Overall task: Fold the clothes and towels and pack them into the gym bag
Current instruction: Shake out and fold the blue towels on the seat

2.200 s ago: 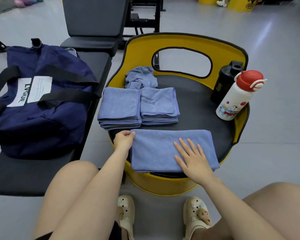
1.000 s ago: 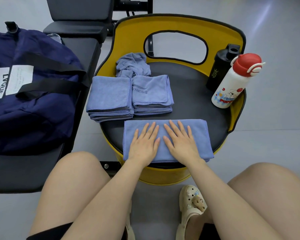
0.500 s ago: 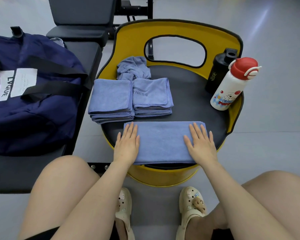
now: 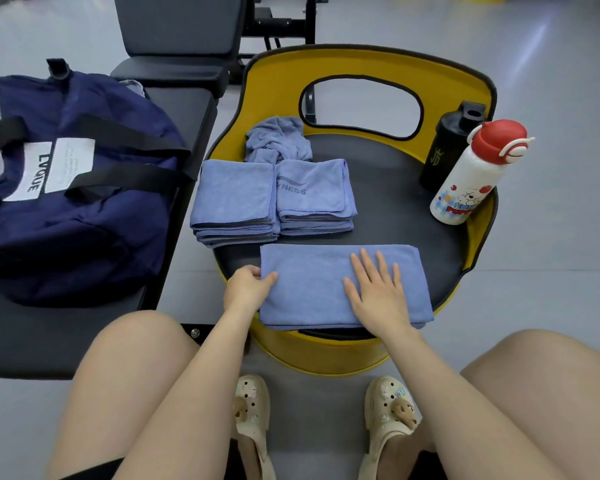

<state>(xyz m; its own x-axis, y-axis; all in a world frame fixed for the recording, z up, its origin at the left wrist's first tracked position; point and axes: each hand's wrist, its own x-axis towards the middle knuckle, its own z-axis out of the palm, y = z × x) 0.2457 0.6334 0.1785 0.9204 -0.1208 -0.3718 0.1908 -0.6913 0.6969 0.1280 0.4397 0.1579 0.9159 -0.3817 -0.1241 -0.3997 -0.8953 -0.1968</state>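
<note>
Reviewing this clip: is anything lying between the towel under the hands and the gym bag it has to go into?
Nothing visible blocks the way. The towel, pinched by the left hand and pressed flat by the right hand, lies on the yellow stool; the gym bag sits to its left on the bench. Its opening is not visible.

The navy gym bag (image 4: 73, 209), lying on the bench (image 4: 181, 109) at 9 o'clock, carries a white patch with "LVQUE" in black capitals, running sideways; the smaller print beside it is too fine to read. On the right-hand stack of folded towels (image 4: 314, 188), the top one shows "…TNESS" in grey under a curved swoosh, its first letters hidden. At 2 o'clock, the black shaker bottle (image 4: 445, 147) bears a pale monogram, unclear. The white bottle (image 4: 468, 181) has cartoon lettering too blurred to read.
</note>
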